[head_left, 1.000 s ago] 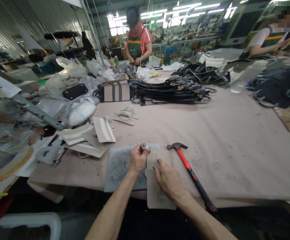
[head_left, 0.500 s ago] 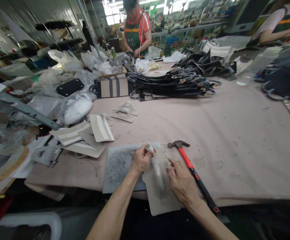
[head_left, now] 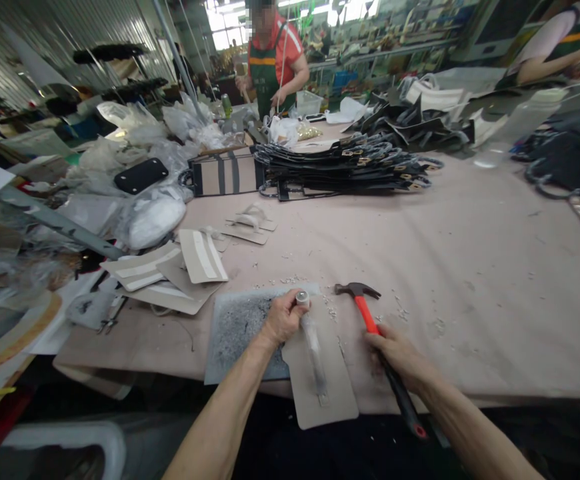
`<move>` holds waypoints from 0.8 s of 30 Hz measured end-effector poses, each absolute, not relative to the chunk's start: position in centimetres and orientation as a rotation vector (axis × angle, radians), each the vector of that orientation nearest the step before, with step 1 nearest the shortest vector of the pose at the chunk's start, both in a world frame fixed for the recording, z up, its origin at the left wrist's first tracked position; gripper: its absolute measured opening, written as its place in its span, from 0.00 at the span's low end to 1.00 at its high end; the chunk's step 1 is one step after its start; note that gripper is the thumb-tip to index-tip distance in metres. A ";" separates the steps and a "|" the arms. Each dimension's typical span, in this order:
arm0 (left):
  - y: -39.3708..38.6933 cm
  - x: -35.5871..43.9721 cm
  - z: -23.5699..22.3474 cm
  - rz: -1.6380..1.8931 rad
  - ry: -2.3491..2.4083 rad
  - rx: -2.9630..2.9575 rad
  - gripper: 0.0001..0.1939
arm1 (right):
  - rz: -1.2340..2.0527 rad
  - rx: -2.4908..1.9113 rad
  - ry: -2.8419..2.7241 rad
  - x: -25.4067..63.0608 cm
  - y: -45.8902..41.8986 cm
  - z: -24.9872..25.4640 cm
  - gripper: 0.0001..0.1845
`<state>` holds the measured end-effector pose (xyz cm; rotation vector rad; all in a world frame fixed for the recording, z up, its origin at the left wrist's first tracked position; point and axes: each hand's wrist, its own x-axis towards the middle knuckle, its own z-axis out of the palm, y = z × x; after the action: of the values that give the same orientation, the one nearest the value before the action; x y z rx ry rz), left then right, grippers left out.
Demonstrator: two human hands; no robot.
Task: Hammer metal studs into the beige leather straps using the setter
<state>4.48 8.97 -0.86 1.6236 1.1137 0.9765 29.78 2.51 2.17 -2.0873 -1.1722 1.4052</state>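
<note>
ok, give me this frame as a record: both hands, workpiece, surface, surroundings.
left grip: closed on small pale cylinder, by the panel's far end
right grip: around handle of claw hammer; lift unclear
workpiece: beige panel with translucent strip, overhanging near table edge
surface: table; speckled grey slab at panel's left
beyond: stacked black pieces; co-worker in green apron

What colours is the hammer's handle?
The handle is red and black, seen best in the head view.
</note>
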 end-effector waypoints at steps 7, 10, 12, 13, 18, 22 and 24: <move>8.1 4.9 -0.9 0.994 1.149 1.763 0.08 | 1.041 -1.771 -1.394 27.3 1.9 8.1 0.18; 8.0 5.0 -1.1 1.009 1.166 1.752 0.08 | 0.443 -1.691 -1.884 27.3 1.5 9.1 0.17; 7.9 5.0 -1.2 1.002 1.185 1.745 0.06 | 0.291 -1.640 -2.174 27.6 1.7 9.9 0.14; 7.9 5.0 -1.1 1.003 1.193 1.742 0.06 | 0.256 -1.621 -2.287 27.8 1.9 10.6 0.12; 7.9 4.9 -1.2 1.027 1.171 1.736 0.07 | -0.001 -1.506 -2.023 27.3 2.8 17.3 0.13; 8.0 4.8 -1.4 1.023 1.167 1.730 0.09 | -0.101 -1.461 -1.595 26.0 2.3 16.9 0.13; 8.0 4.9 -1.6 1.016 1.173 1.721 0.08 | 0.052 -1.494 -1.881 26.0 1.8 13.9 0.14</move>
<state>4.85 7.96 -1.58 1.7214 1.1730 1.0161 26.01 1.81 13.90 -1.4939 -1.8806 0.0520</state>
